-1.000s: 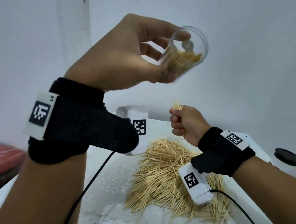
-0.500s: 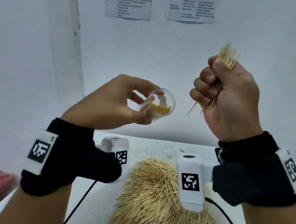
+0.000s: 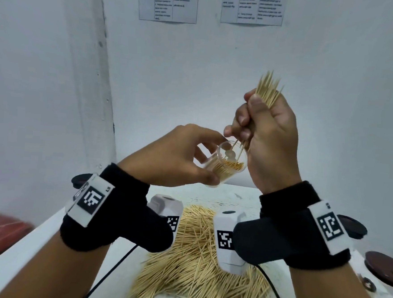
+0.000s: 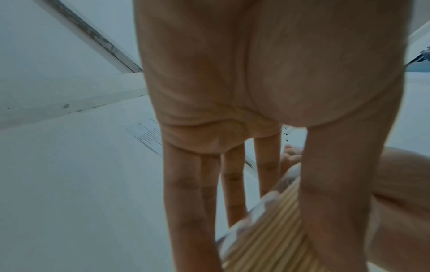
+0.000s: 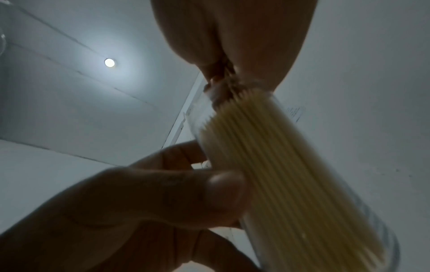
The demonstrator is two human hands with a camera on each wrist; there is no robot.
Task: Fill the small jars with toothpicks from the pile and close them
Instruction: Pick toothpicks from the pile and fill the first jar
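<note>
L hand (image 3: 178, 157) round jar (image 3: 224, 167), R hand (image 3: 268, 140) clutching toothpicks (image 3: 268, 91); pile (image 3: 201, 265), dark lids (image 3: 384, 269) below.

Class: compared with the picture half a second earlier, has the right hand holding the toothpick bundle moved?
Yes. The right hand has moved left toward the jar; the gap has closed, and the bundle's lower tips now reach the jar's mouth.

Both forearms are raised in front of the chest, each wrist wrapped in a black band. The left hand (image 3: 178, 157) curls thumb and fingers around a jar (image 3: 224, 167). The right hand (image 3: 268, 140), just above it, is fisted upright around a bundle of toothpicks (image 3: 268, 91).
</note>
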